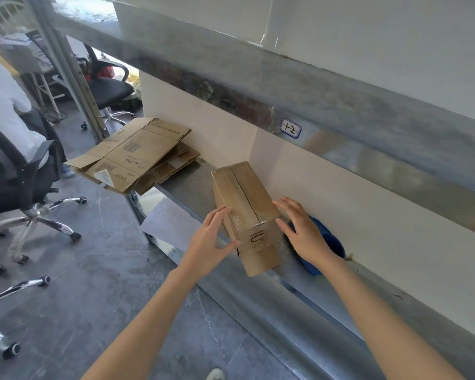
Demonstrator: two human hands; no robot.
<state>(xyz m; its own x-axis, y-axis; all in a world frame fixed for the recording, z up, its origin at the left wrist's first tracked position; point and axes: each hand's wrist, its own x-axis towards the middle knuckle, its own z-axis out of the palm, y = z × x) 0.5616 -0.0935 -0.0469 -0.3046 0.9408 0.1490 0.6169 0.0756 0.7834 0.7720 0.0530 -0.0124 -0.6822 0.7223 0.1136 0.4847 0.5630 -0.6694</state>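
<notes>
Closed cardboard box [244,193] on the metal shelf [187,182], close to the white back wall. Left hand [214,237] flat against its left side, fingers straight. Right hand [302,231] spread wide just beside its right edge, above a blue object [329,242]. Flattened cartons [132,154] stacked at the shelf's left end.

We see matt brown cardboard on the box [244,212], with clear tape glinting over its near end. At its ten o'clock, flattened cartons [132,154] show the same dull, creased board. The shelf [187,185] beneath is grey metal, scuffed and dusty. The beam [258,86] at twelve o'clock is blotchy sheet steel bearing a glossy sticker [290,128]. At three o'clock lies a matt blue object [329,242], its material unclear to us. At eight o'clock the floor [99,283] is dark, veined, faintly sheened tile, and the chair legs [58,229] gleam chrome.
</notes>
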